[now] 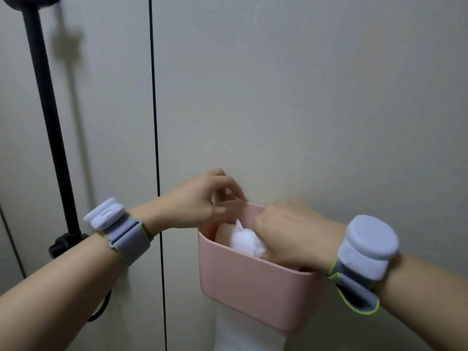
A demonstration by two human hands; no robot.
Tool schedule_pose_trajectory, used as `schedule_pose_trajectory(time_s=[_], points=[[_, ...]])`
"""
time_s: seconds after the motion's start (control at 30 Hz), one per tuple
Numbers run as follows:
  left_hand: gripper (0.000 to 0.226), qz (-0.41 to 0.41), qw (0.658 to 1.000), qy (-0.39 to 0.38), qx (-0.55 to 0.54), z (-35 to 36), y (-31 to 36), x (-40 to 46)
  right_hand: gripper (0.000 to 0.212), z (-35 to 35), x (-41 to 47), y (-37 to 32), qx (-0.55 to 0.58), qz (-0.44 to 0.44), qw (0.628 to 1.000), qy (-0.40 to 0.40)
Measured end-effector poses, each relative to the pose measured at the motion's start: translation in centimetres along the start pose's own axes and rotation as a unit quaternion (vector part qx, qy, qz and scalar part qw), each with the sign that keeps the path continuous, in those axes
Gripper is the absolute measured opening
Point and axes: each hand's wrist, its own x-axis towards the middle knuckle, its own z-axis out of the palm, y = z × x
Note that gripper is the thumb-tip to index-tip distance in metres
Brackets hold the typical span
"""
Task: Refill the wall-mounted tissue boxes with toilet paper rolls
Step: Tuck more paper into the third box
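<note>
On the wall ahead of you hangs the pink box [253,287], open at the top. White paper [247,240] sits inside it, crumpled at the crown, and more white paper [243,333] hangs below the box's underside.

Your right hand [286,233] is over the box's right half, fingers curled down onto the paper; it appears to grip it, though the fingertips are hidden and the frame is blurred. Your left hand [202,198] is at the box's rear left rim, thumb and fingers pinched together at the edge; whether they hold the rim or a scrap of paper cannot be told.

Judgement: you are seating the roll in the box.

Recommendations:
- Steady the box by its rim with the left hand so the wall fixing takes no load.
- Press the roll down evenly, not on one side, so it does not jam askew.
- Keep the loose tail running through the bottom; do not trap it under the roll.

A black pole [48,117] stands well left of the box, clear of the work.
</note>
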Motion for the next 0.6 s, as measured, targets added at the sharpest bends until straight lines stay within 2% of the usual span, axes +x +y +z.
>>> schedule_pose_trajectory(time_s=[0.07,0.17,0.27,0.43,0.6], points=[[0.025,-0.067,0.997,0.020,-0.027,0.2,-0.5,-0.3,0.006,0.9,0.1,0.0,0.003,-0.012,1.000,-0.002],[0.014,-0.137,0.983,0.053,-0.109,0.6,-0.7,-0.9,0.023,2.1,0.1,0.2,0.040,-0.036,0.998,0.008],[0.008,-0.176,0.970,0.093,-0.142,1.1,-0.1,-1.7,0.022,2.0,-0.4,0.9,0.072,-0.077,0.994,0.004],[0.015,-0.222,0.942,0.180,-0.174,1.9,1.8,-3.7,0.028,0.9,-0.7,2.8,0.148,-0.104,0.982,-0.048],[0.016,-0.275,0.890,0.304,-0.202,4.8,4.8,-6.4,0.025,2.3,-0.6,3.7,0.192,-0.124,0.973,0.004]])
